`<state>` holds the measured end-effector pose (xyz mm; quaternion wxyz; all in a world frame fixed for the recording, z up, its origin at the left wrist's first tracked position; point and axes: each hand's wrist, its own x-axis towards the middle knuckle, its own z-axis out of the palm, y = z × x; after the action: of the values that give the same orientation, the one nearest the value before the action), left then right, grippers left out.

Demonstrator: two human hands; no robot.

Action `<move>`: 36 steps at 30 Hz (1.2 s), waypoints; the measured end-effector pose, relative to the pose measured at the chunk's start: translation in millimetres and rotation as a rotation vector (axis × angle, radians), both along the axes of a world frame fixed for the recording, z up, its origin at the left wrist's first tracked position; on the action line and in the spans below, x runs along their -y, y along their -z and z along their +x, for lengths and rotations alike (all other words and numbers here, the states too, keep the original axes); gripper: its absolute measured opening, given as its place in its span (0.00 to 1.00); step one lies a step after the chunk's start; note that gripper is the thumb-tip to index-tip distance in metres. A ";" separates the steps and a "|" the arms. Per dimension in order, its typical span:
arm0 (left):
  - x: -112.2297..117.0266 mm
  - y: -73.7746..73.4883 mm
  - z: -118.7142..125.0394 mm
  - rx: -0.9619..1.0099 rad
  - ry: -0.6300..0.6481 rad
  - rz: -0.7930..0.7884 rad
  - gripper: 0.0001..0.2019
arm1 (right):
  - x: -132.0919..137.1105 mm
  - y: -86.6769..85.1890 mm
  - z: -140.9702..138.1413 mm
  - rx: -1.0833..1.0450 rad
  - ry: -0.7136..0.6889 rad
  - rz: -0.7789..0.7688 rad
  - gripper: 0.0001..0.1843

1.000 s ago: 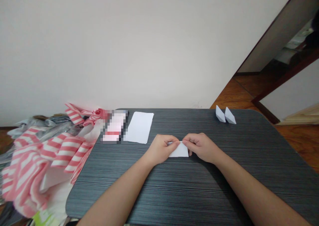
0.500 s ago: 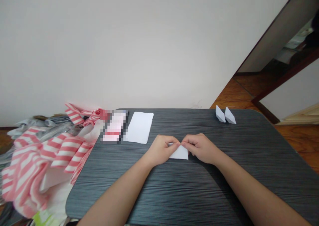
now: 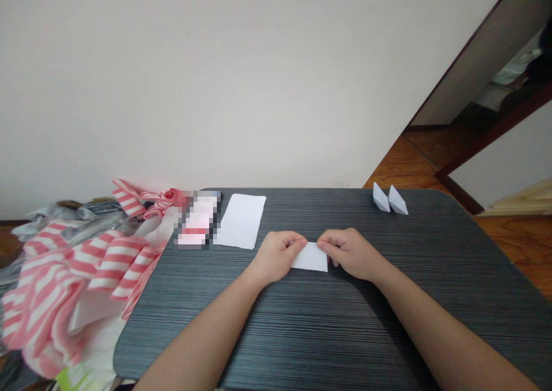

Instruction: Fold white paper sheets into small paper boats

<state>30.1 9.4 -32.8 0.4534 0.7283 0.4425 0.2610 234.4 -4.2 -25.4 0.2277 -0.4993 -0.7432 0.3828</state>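
A small folded piece of white paper point(image 3: 311, 258) lies near the middle of a dark striped table point(image 3: 302, 333). My left hand point(image 3: 276, 256) pinches its left end with curled fingers. My right hand point(image 3: 349, 252) pinches its right end the same way. The paper's top edge shows between the two thumbs, and its lower edge rests on the table top.
A flat white sheet point(image 3: 240, 220) lies at the table's back left beside a blurred pink and white item point(image 3: 197, 218). Two small folded paper shapes point(image 3: 389, 199) stand at the back right. Red-and-white striped cloth point(image 3: 81, 270) hangs over the left edge.
My two hands have drawn slightly apart, so more of the paper's top edge shows between the thumbs. The paper looks wider and flatter than before.
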 end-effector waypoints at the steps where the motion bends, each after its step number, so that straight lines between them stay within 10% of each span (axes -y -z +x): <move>1: -0.2 1.0 0.2 0.014 -0.009 -0.007 0.16 | -0.1 0.3 0.7 -0.003 0.004 -0.005 0.13; 36: -2.3 18.6 1.0 0.241 -0.072 -0.224 0.14 | -0.9 13.7 6.4 -0.223 0.129 -0.137 0.14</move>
<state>31.2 11.7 -51.5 0.5720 0.6202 0.4371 0.3116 240.7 -3.2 -39.1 0.2982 -0.5147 -0.6517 0.4705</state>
